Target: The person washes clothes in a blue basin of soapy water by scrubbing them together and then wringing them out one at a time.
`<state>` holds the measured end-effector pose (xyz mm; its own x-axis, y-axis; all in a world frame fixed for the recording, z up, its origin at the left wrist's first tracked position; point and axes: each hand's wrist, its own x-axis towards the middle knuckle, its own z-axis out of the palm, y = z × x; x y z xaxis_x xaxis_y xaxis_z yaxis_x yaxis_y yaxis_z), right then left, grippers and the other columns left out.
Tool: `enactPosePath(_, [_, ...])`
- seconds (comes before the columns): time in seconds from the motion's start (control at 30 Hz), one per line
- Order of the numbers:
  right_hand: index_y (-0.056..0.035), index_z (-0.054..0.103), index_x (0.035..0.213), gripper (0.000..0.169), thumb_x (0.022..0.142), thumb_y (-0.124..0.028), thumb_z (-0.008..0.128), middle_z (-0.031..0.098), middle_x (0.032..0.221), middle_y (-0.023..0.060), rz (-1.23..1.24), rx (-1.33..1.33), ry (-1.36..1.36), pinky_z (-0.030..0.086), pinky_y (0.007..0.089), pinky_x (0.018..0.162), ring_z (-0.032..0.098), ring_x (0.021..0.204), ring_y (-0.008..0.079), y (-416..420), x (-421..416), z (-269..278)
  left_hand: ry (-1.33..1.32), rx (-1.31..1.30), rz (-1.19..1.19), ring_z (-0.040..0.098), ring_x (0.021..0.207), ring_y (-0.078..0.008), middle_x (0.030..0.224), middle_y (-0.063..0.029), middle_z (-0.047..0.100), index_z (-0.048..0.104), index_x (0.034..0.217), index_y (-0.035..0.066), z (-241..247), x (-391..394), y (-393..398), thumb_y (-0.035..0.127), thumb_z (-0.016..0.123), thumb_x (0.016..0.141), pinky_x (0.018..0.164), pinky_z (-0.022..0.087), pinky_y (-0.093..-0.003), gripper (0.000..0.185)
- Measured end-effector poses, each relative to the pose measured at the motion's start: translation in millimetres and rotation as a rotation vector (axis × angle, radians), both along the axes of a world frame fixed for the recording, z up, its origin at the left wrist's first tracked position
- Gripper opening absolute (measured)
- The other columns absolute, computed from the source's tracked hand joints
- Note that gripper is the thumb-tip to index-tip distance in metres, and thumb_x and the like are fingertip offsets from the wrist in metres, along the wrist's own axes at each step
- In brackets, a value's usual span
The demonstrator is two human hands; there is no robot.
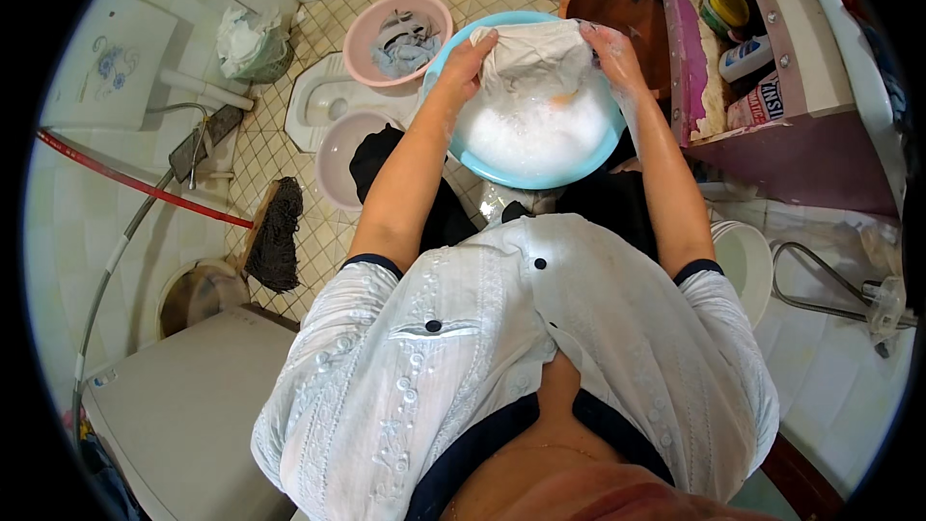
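Note:
A wet white cloth (pixel 539 51) is stretched between my two hands at the far side of a light blue plastic basin (pixel 506 177). My left hand (pixel 470 65) grips its left end, and my right hand (pixel 611 51), with suds on it, grips the right end. The cloth's lower part hangs into thick white foam (pixel 539 130) that fills much of the basin. Something orange shows faintly in the foam below the cloth. Any water under the foam is hidden.
A pink basin (pixel 352 51) holds grey-blue clothes (pixel 409 43) beside a squat toilet (pixel 307 108). Nearby are another pale pink basin (pixel 333 152), a mop (pixel 278 235), a waste basket (pixel 271 61), a brown tub (pixel 644 36), a shelf with bottles (pixel 687 65) and white buckets (pixel 745 268).

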<state>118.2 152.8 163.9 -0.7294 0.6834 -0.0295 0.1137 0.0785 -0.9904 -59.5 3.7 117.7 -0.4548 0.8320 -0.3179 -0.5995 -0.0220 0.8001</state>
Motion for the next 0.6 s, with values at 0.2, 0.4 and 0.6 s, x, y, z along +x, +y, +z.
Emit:
enactPosePath(0.2, [0.0, 0.058, 0.091, 0.031, 0.084, -0.029, 0.051, 0.059, 0.079, 0.0025, -0.045, -0.157, 0.189, 0.041, 0.0222, 0.064, 0.052, 0.07, 0.009, -10, -7, 13, 0.453, -0.368, 0.058, 0.057, 0.075, -0.018, 0.092, -0.0131, 0.057, 0.049, 0.106, -0.001, -7, 2, 1, 0.025, 0.073, 0.065, 0.062, 0.047, -0.0279, 0.054])
enactPosePath(0.4, [-0.0013, 0.056, 0.091, 0.026, 0.083, -0.026, 0.055, 0.058, 0.081, 0.002, 0.021, -0.283, 0.321, 0.043, 0.0226, 0.065, 0.054, 0.072, 0.0095, -6, -9, 22, 0.899, -0.432, 0.062, 0.056, 0.071, -0.0211, 0.088, -0.0118, 0.059, 0.058, 0.096, 0.002, -48, -16, -6, 0.03, 0.071, 0.064, 0.064, 0.045, -0.0311, 0.044])
enactPosePath(0.6, [-0.0016, 0.055, 0.093, 0.025, 0.074, -0.014, 0.064, 0.058, 0.083, 0.0031, 0.089, -0.143, 0.342, 0.044, 0.023, 0.068, 0.055, 0.076, 0.01, -14, -11, 46, 0.831, -0.2, 0.067, 0.057, 0.082, -0.0218, 0.088, -0.0143, 0.06, 0.058, 0.096, 0.003, -31, 4, 8, 0.037, 0.063, 0.071, 0.073, 0.044, -0.0313, 0.043])
